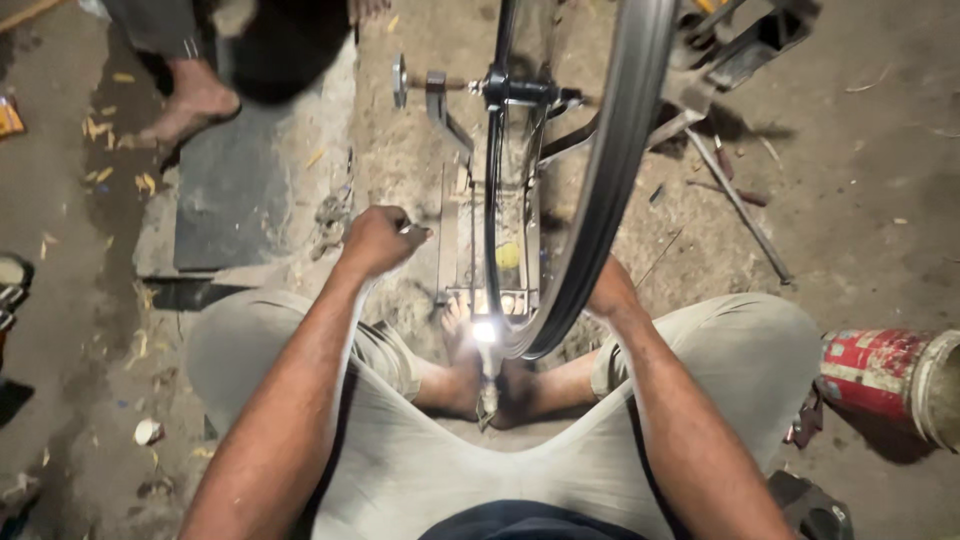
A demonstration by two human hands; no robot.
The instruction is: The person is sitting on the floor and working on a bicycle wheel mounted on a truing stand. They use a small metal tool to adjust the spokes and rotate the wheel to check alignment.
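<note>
A dusty concrete floor (880, 200) strewn with wood chips spreads out below, lit by a small bright lamp (485, 332) near the person's feet. A bicycle wheel (600, 190) stands upright in a metal stand (470, 230) between the knees, its dark rim curving down toward the lap. A red and white can (885, 375) lies on its side at right. The left hand (380, 238) is closed in a fist around a small tool, just left of the stand. The right hand (610, 292) sits behind the rim; its grip cannot be made out. Another person's bare foot (190, 105) rests at upper left.
</note>
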